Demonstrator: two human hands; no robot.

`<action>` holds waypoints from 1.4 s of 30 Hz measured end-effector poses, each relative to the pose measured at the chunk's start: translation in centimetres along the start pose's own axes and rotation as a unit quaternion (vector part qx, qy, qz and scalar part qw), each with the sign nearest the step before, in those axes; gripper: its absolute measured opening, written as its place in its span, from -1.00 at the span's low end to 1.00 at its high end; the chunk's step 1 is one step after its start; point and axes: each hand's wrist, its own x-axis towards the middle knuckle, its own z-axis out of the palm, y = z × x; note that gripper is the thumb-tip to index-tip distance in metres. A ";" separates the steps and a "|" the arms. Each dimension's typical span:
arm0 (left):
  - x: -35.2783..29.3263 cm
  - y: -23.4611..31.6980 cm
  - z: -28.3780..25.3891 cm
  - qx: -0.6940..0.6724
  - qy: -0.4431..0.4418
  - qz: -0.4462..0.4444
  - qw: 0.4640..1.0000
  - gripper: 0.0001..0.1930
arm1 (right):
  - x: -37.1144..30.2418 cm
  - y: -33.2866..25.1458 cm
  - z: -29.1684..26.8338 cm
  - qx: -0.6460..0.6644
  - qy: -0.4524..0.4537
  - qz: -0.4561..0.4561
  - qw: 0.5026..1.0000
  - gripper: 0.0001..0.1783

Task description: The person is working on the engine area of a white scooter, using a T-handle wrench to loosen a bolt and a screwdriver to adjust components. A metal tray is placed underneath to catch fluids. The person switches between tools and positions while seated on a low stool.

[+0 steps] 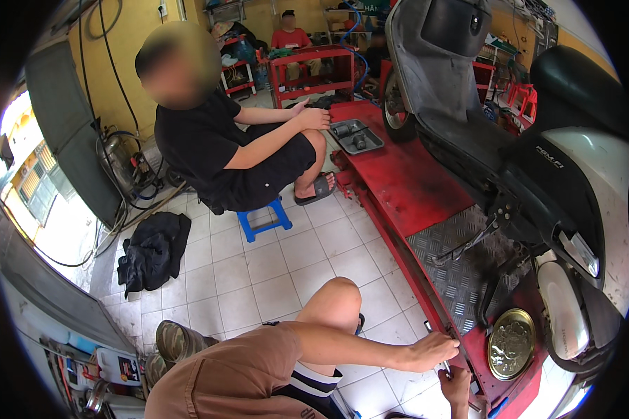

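Observation:
My left hand (433,350) is closed round a slim silver metal rod (446,365), its fingers bunched at the red edge of the motorbike lift (430,283). Just below it, my right hand (456,385) is also closed, and the rod runs down into its grip. A bright metal end (428,326) shows above my left hand; whether it belongs to the same rod I cannot tell. Beside both hands, on the lift, sits a round gold-coloured tray (511,344) with small parts that I cannot make out. The rod's exact kind is unclear.
A scooter (496,140) stands on the lift. A person in black (203,140) sits on a blue stool (264,220), near a grey tray (357,137) of parts. A dark cloth (154,253) lies on the tiles. Another person (291,38) sits behind a red cart (311,70).

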 end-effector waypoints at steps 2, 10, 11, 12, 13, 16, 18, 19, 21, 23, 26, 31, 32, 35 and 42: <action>-0.1 -0.1 -0.3 -0.006 -0.018 -0.004 1.000 -0.94 | 0.0 -0.7 -0.4 0.001 -0.015 0.022 1.000 -0.71; -0.9 0.3 -0.1 0.015 -0.112 -0.021 0.993 -0.91 | -0.2 -0.4 -0.9 -0.025 -0.016 0.053 0.998 -0.79; -1.2 0.1 0.3 0.014 -0.110 -0.022 0.994 -0.91 | -0.2 -0.4 -0.8 -0.027 -0.010 0.049 0.998 -0.81; -1.8 -0.2 1.0 0.012 -0.108 -0.023 0.994 -0.91 | -0.2 -0.5 -0.7 -0.029 -0.004 0.046 0.999 -0.82; -2.1 -0.1 1.2 0.007 -0.107 -0.025 0.994 -0.91 | -0.4 -0.5 -0.7 -0.031 0.000 0.045 0.998 -0.82; -2.4 -0.2 1.6 -0.018 -0.172 -0.081 0.982 -0.88 | -0.5 -0.5 -0.6 -0.039 -0.021 0.045 0.998 -0.83; -1.3 0.9 -0.1 -0.027 -0.184 -0.103 0.977 -0.86 | -0.7 -0.7 -0.8 -0.038 -0.020 0.060 0.997 -0.83; -1.1 1.2 -0.6 -0.029 -0.189 -0.115 0.975 -0.85 | -0.7 -0.9 -0.8 -0.036 -0.020 0.065 0.997 -0.83; -1.5 0.7 0.3 0.000 -0.159 -0.094 0.983 -0.86 | -0.5 -1.1 -0.9 -0.054 -0.002 0.058 0.997 -0.82; -1.7 0.7 0.8 0.035 -0.130 -0.070 0.988 -0.87 | -0.1 -1.8 -1.5 -0.052 -0.006 0.063 0.997 -0.82; -1.7 0.5 1.6 0.086 -0.110 -0.050 0.989 -0.86 | 0.2 -0.8 -1.1 -0.052 -0.004 0.070 0.996 -0.83; -1.1 0.2 2.4 0.081 -0.061 -0.025 0.995 -0.83 | 0.3 -0.8 -1.3 -0.052 0.000 0.074 0.996 -0.81; -1.1 0.0 2.6 0.081 -0.048 -0.015 0.995 -0.85 | 0.3 -0.8 -1.2 -0.053 0.006 0.078 0.996 -0.81; -1.0 -0.6 2.8 0.077 -0.033 0.002 0.996 -0.89 | 0.2 -0.6 -1.1 -0.056 0.005 0.079 0.995 -0.80; -0.8 -1.0 2.2 0.033 -0.084 -0.007 0.996 -0.91 | 0.1 -0.7 -1.2 -0.065 -0.006 0.070 0.995 -0.77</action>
